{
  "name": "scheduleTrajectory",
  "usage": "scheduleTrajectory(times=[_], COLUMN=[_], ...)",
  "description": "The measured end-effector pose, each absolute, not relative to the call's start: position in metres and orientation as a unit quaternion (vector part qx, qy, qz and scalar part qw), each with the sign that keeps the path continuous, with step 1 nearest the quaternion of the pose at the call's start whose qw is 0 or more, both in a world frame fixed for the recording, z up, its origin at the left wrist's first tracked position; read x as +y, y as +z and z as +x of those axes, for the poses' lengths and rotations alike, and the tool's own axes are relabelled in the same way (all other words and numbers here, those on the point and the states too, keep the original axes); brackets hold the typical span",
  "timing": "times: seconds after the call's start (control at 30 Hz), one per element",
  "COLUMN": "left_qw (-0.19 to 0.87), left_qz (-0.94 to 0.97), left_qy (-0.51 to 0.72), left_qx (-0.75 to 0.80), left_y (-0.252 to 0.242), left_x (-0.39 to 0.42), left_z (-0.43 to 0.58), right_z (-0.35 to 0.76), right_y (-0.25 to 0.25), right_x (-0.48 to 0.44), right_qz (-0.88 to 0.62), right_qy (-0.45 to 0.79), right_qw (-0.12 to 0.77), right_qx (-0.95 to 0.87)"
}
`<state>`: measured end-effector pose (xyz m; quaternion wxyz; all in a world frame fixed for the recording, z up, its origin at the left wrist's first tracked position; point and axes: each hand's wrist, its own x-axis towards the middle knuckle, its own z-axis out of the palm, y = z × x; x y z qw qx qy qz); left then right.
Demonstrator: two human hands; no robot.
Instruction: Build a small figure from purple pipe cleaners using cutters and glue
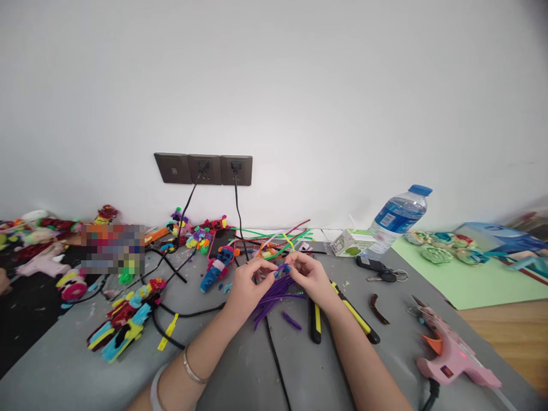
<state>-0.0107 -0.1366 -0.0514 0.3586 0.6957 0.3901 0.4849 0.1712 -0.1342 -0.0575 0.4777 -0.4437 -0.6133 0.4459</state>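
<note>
My left hand (253, 285) and my right hand (309, 278) meet near the middle of the view, fingertips pinched on a small purple fuzzy piece (281, 268). Its exact shape is too small to tell. Below the fingers lies a bundle of purple fuzzy stems (274, 297), and one short purple piece (291, 321) rests apart on the grey table (240, 365). Beside my right wrist are a black and yellow tool (315, 322) and longer yellow and black handles (357, 317), partly hidden by my arm.
A pink glue gun (458, 354) lies at the right. Behind it are keys (387, 275), a tilted water bottle (396, 222) and a small box (351, 243). Colourful fuzzy figures (128, 319) and black cables (192, 314) spread over the left side.
</note>
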Motion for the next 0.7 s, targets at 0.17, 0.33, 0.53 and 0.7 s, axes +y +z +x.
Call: scheduleTrajectory(times=[0.17, 0.33, 0.53, 0.7], left_qw=[0.358, 0.362, 0.363, 0.366], left_qz=[0.695, 0.693, 0.697, 0.698], left_qy=[0.485, 0.485, 0.48, 0.478], left_qx=[0.392, 0.391, 0.389, 0.388], left_y=[-0.0528, -0.0546, -0.0553, -0.0553], left_x=[-0.1358, -0.1349, -0.1357, -0.1361], left_z=[-0.0104, -0.0101, -0.0108, -0.0109], right_z=[0.1708, 0.171, 0.171, 0.1711], right_y=[-0.0564, -0.0572, -0.0586, -0.0588], right_x=[-0.1344, -0.1344, -0.1344, -0.134], right_qz=[-0.444, -0.441, -0.437, -0.433], right_qy=[0.445, 0.447, 0.455, 0.454], right_qw=[0.478, 0.479, 0.481, 0.484], right_qx=[-0.613, -0.614, -0.608, -0.61])
